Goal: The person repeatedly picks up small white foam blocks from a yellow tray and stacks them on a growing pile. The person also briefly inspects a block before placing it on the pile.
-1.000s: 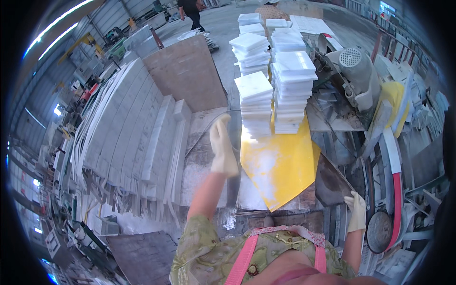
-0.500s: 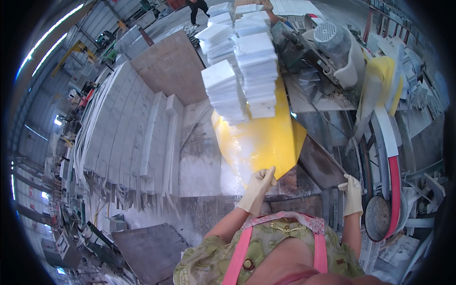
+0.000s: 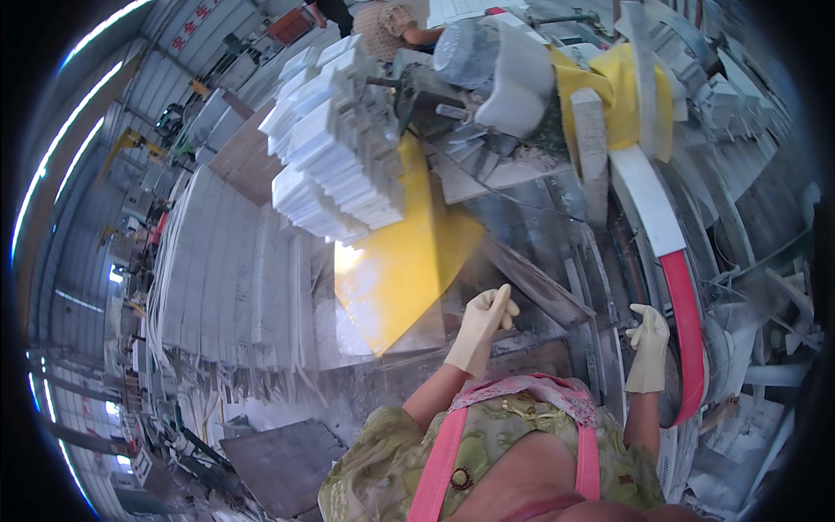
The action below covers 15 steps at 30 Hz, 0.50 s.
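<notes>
My left hand [image 3: 484, 326], in a cream rubber glove, hovers in front of my waist with loosely bent fingers slightly apart and nothing visible in them. Just beyond it, to the left, a yellow sheet [image 3: 391, 296] hangs with its pointed corner toward me. Stacks of white stone tiles [image 3: 335, 165] rest on that sheet. On the right, my gloved right hand [image 3: 648, 344] is raised beside a machine's red and white curved band [image 3: 683, 322]. Its fingers are partly bent and apart, with no object visible between them.
Long grey stone slabs [image 3: 209, 278] lean in a row at the left. Ahead stands a machine with a white guard [image 3: 517, 78]; yellow cloth [image 3: 622, 96] drapes over another part. Beyond the tiles, a person [image 3: 383, 30] bends over. A dark board [image 3: 287, 461] lies lower left.
The view has swung to the right, so tiles and yellow sheet now appear farther left. My left hand now appears apart from the sheet's corner. The red and white band appears nearer.
</notes>
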Tool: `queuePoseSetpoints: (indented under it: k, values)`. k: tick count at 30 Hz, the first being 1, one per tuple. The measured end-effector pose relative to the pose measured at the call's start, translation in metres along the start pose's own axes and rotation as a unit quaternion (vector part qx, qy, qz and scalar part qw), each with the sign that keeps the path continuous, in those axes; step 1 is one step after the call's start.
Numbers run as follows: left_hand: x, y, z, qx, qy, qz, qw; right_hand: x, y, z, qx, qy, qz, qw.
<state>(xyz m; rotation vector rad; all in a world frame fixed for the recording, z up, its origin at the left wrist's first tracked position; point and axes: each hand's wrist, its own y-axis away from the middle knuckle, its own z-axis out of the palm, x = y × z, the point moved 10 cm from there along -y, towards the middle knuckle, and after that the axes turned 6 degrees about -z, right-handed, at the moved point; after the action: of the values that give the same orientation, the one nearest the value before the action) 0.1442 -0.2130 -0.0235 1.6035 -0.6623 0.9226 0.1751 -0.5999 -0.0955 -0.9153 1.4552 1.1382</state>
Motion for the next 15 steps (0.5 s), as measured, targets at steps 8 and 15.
queuePoseSetpoints:
  k: [8, 15]
  values:
    - [0.016, -0.030, 0.115, -0.171, 0.005, 0.056, 0.984, 0.024, 0.073, -0.138, 0.208, -0.057, -0.076, 0.973]
    - [0.067, 0.030, 0.193, -0.336, -0.251, 0.387, 0.821, 0.037, 0.268, -0.190, 0.545, -0.154, 0.015, 0.824]
